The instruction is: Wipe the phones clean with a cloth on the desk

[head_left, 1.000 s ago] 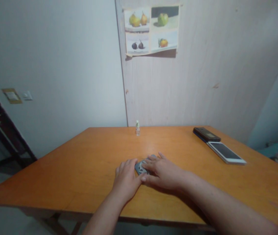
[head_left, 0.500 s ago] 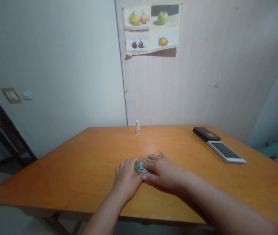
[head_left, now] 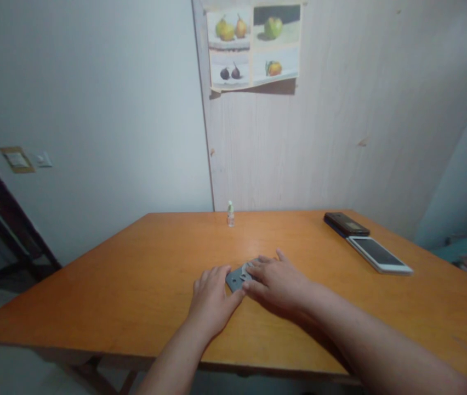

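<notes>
A flat grey slab, like a phone in shape, lies on the table between my hands, with a small dark round spot near its left end. My left hand braces it, fingers along its left edge and thumb at the near edge. Over the slab's right part, my right hand presses its fingertips on a thin light grey piece, perhaps a cloth. The index finger and thumb lie low over this piece, while one finger sticks up. The slab's right end is hidden under the right hand.
The orange wooden table reaches to the wall. A small clear bottle stands at the back. To the right lie a dark case and a white tablet-like device. A fruit picture sheet hangs on the wall.
My right hand has slid slightly right and away over the slab, and the light grey piece has moved with it. More of the slab's left end shows. My left hand stays put.
</notes>
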Action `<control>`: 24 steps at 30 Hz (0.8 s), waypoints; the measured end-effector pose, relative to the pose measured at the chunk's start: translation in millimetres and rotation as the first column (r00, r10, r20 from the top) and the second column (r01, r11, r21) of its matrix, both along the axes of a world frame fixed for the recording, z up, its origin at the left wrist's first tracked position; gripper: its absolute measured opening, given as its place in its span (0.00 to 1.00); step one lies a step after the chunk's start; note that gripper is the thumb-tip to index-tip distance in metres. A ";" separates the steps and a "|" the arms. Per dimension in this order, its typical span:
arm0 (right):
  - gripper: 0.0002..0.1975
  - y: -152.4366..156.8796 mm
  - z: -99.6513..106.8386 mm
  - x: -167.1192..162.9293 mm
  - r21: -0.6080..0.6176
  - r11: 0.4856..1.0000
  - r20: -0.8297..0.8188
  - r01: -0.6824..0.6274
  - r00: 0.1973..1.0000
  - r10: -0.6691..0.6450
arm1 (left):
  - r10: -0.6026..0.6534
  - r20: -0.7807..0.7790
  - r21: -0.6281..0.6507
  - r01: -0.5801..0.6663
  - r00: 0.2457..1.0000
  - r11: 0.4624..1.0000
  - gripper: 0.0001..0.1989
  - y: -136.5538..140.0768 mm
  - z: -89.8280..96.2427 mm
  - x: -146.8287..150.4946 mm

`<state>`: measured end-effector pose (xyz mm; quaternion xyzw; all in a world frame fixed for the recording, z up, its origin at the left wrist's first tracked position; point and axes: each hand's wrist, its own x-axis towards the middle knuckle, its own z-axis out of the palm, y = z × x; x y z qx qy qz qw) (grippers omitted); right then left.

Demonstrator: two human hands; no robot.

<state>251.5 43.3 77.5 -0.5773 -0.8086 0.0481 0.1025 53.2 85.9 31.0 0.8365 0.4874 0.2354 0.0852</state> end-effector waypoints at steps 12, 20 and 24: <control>0.27 0.0 -0.7 1.6 0.007 1.000 0.025 0.013 1.000 -0.013 | -0.003 -0.002 0.003 0.003 1.000 1.000 0.24 0.0 0.6 -0.4; 0.26 -2.4 0.9 -1.0 -0.006 0.999 -0.003 -0.045 0.999 0.045 | -0.009 0.005 -0.002 0.009 1.000 1.000 0.26 1.7 -2.0 -0.2; 0.26 -1.4 0.0 -0.1 0.000 0.999 -0.005 -0.038 0.999 0.038 | -0.007 0.006 0.004 0.007 1.000 1.000 0.26 1.6 -1.3 0.1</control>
